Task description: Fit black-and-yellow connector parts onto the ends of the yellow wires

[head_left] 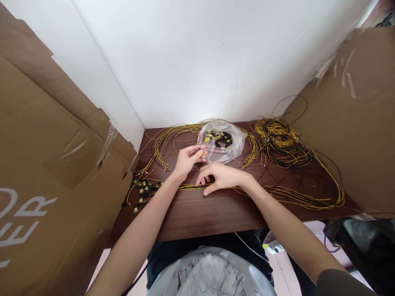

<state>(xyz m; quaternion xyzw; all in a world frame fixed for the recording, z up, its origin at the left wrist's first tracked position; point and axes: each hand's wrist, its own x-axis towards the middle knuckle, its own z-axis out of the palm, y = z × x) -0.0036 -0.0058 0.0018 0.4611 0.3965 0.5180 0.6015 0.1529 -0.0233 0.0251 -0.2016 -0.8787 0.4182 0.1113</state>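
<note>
My left hand [188,159] is raised a little above the dark wooden table [216,213], its fingers pinched on a thin black wire with a small yellow piece at the tip, right beside a clear plastic bag [222,142] of yellow-and-black connectors. My right hand [217,176] rests on the table with fingers curled down onto a bundle of yellow wires [277,193] that runs across the table. A row of finished black-and-brass connectors [143,191] lies to the left of my left wrist.
A tangle of yellow and black wires [282,142] sits at the back right. Large cardboard sheets stand at the left [46,164] and right [354,123]. A white wall is behind the table. A dark object [364,242] is at the lower right.
</note>
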